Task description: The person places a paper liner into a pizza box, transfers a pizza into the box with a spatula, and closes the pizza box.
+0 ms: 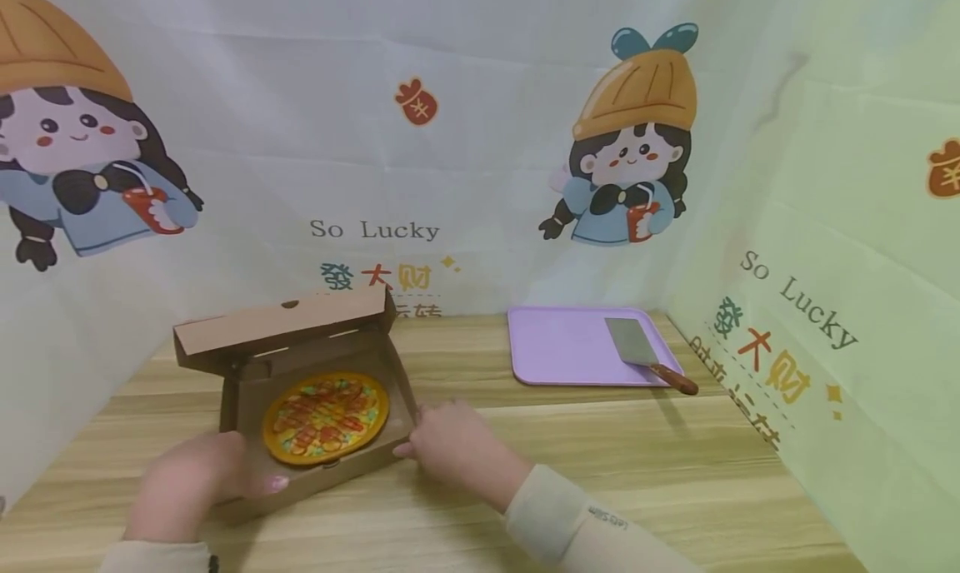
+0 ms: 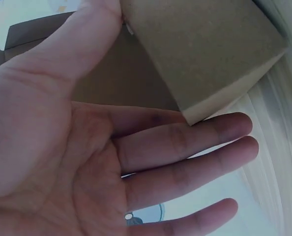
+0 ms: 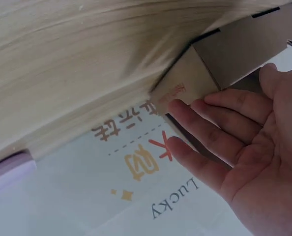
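Note:
An open cardboard pizza box (image 1: 360,466) stands at the left of the table, its lid (image 1: 292,327) raised at the back. Inside lies a round pizza (image 1: 326,417) with a yellow rim and colourful topping. At the box's near left corner, my left hand (image 1: 197,473) has its thumb along the front wall and its longer fingers stretched past the side (image 2: 210,59). My right hand (image 1: 457,444) holds the near right corner, thumb at the front and fingers against the side wall (image 3: 185,88). Parts of both hands' fingertips are hidden by the box.
A purple tray (image 1: 555,352) lies at the back right of the wooden table (image 1: 600,473). Across it rests a spatula (image 1: 632,342), its wooden handle (image 1: 673,379) sticking over the front edge. A printed cloth (image 1: 487,165) hangs behind and along the sides.

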Demonstrator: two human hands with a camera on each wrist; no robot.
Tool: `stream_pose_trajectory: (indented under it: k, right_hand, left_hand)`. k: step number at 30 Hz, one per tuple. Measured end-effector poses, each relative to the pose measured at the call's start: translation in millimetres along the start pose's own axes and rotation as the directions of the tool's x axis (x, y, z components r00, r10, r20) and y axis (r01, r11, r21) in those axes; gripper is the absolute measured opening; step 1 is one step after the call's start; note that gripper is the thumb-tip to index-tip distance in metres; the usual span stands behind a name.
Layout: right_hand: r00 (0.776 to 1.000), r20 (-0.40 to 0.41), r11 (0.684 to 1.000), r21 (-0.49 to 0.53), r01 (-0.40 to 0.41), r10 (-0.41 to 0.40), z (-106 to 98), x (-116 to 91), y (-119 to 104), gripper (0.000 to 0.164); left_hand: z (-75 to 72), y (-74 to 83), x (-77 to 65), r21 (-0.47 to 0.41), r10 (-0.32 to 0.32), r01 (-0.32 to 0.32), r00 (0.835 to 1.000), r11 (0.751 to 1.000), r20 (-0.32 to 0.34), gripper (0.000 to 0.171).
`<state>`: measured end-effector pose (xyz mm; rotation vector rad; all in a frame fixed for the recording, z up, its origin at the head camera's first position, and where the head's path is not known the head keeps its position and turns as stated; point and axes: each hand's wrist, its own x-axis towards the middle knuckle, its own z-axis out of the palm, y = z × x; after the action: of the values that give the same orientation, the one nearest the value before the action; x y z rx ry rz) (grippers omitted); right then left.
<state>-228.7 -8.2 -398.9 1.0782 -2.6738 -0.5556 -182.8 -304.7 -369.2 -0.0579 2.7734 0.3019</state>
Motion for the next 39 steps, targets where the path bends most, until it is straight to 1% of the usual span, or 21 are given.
stream_pose_trajectory:
  k: [3, 7, 11, 12, 15, 17, 19, 25, 32, 36, 39]
  right_hand:
    - [1.0, -0.018, 1.0, -0.017, 0.018, -0.018, 0, -3, 1, 0.056]
    - [0.999, -0.042, 0.999, -0.034, 0.026, -0.027, 1, -8, 2, 0.049]
    - [0.998, -0.038, 0.999, -0.03, 0.04, -0.041, 2, -12, 3, 0.027]
    - [0.998, -0.034, 0.998, -0.034, 0.043, -0.045, 2, -14, 4, 0.02]
    - [0.998, -0.025, 0.997, -0.065, 0.051, -0.053, 1, -18, 5, 0.014]
    - [0.998, -0.032, 0.995, -0.082, 0.048, -0.051, 2, -21, 6, 0.02]
    - [0.998, -0.044, 0.995, -0.09, 0.05, -0.054, 4, -23, 8, 0.022]
    - [0.997, -0.048, 0.995, -0.089, 0.051, -0.055, 5, -31, 13, 0.015]
    - [0.989, -0.135, 0.993, -0.114, 0.041, -0.057, 6, -41, 16, 0.026]
    - [0.988, -0.147, 0.992, -0.117, 0.04, -0.057, 6, -46, 18, 0.029]
    - [0.988, -0.141, 0.993, -0.114, 0.042, -0.058, 6, -50, 19, 0.031]
  left_hand:
    - [3.1, 3.9, 1.9, 0.007, 0.024, -0.024, 0.999, 1.0, -0.022, 0.087]
    - [4.8, 11.2, 2.9, 0.022, 0.03, -0.03, 0.999, 0.999, -0.043, 0.091]
    - [5.8, 18.4, 4.2, 0.032, 0.02, -0.019, 0.999, 0.999, -0.043, 0.096]
    - [5.7, 20.5, 4.5, 0.033, 0.018, -0.017, 0.999, 0.999, -0.042, 0.095]
    - [4.5, 27.4, 4.0, 0.029, 0.017, -0.016, 0.999, 0.999, -0.038, 0.087]
    - [2.6, 32.7, 2.5, 0.023, 0.01, -0.01, 0.999, 1.0, -0.031, 0.081]
    - [0.8, 37.4, 1.1, 0.021, 0.009, -0.009, 1.0, 1.0, -0.027, 0.077]
    - [0.1, 46.2, 1.2, 0.05, 0.028, -0.026, 0.999, 0.998, -0.038, 0.083]
    - [2.4, 53.9, 3.2, 0.078, 0.046, -0.042, 0.998, 0.996, -0.048, 0.086]
    - [4.1, 57.4, 4.3, 0.1, 0.048, -0.042, 0.997, 0.994, -0.058, 0.083]
    - [5.4, 59.4, 5.1, 0.117, 0.06, -0.052, 0.996, 0.992, -0.065, 0.083]
